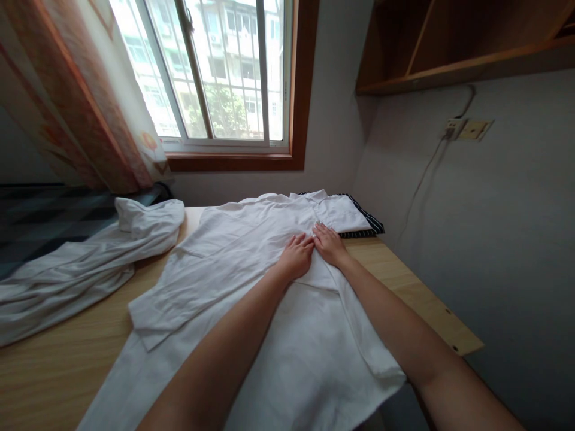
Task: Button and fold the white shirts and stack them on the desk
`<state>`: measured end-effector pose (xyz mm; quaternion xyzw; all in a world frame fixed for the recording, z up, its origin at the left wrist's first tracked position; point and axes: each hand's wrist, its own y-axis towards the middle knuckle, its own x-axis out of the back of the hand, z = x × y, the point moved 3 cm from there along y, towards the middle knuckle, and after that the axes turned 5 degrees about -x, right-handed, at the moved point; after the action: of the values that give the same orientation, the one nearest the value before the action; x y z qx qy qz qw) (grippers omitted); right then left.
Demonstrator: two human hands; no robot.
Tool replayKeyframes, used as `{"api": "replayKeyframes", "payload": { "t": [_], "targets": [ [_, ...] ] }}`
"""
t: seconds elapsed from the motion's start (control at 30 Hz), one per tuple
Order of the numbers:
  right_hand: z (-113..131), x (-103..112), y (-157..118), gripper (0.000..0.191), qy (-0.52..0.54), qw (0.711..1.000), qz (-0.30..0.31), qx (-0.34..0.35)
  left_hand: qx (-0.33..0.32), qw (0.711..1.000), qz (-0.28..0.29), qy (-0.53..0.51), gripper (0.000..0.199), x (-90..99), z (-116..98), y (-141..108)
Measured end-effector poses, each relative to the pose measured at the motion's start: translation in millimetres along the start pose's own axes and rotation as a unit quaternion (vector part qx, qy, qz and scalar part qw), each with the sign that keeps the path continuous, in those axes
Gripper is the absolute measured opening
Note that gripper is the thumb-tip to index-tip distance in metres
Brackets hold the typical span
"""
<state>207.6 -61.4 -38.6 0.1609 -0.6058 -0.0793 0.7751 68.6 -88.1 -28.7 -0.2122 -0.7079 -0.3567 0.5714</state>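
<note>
A white shirt (233, 239) lies spread over the wooden table, its sleeve folded out to the left and its lower part hanging past the near edge. My left hand (297, 257) rests on the fabric with its fingers laid out over it. Close beside it, almost touching, my right hand (330, 244) lies flat on the shirt with its fingers stretched forward. Neither hand appears to grip the cloth. Just beyond my right hand is a folded white garment (345, 214), which sits on a dark striped cloth (378, 226).
Another white garment (90, 257) lies crumpled at the left, partly over a dark checked surface (40, 221). The wooden table (417, 293) ends at the right near the wall. A window (224, 72), a patterned curtain (85, 90), a shelf (449, 66) and a socket with cord (454, 127) surround it.
</note>
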Motion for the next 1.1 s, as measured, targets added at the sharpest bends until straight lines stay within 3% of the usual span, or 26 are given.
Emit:
{"api": "replayKeyframes", "payload": {
  "t": [0.3, 0.4, 0.53, 0.6, 0.77, 0.93, 1.1],
  "targets": [
    [-4.6, -3.7, 0.5, 0.05, 0.004, 0.999, 0.035, -0.014, 0.037, 0.998, -0.032, -0.036, 0.04, 3.4, -4.0, -2.4],
    [-7.3, -6.2, 0.3, 0.048, 0.001, 1.0, 0.021, -0.008, 0.079, 0.996, -0.025, -0.031, 0.034, 12.5, -18.0, -5.1],
    [-9.2, -11.4, -0.8, 0.048, -0.014, 1.0, -0.011, 0.005, 0.111, 0.993, 0.032, 0.009, 0.028, 28.8, -48.7, -13.0],
    [-9.5, -13.8, -0.8, 0.048, -0.02, 0.999, -0.023, 0.006, 0.067, 0.997, 0.03, 0.019, 0.028, 35.8, -67.1, -19.9],
    [-10.5, -16.0, -0.2, 0.047, -0.021, 0.999, -0.026, -0.002, -0.148, 0.988, 0.011, -0.049, 0.037, 29.5, -102.0, -50.8],
    [-11.0, -14.8, -0.5, 0.048, -0.019, 1.0, -0.005, -0.008, -0.178, 0.977, 0.081, -0.09, 0.056, 18.2, -110.7, -81.1],
    [-10.6, -14.9, -1.0, 0.048, -0.017, 1.0, -0.004, -0.017, -0.241, 0.953, 0.111, -0.149, 0.058, 33.8, -134.5, -110.2]
  ]
}}
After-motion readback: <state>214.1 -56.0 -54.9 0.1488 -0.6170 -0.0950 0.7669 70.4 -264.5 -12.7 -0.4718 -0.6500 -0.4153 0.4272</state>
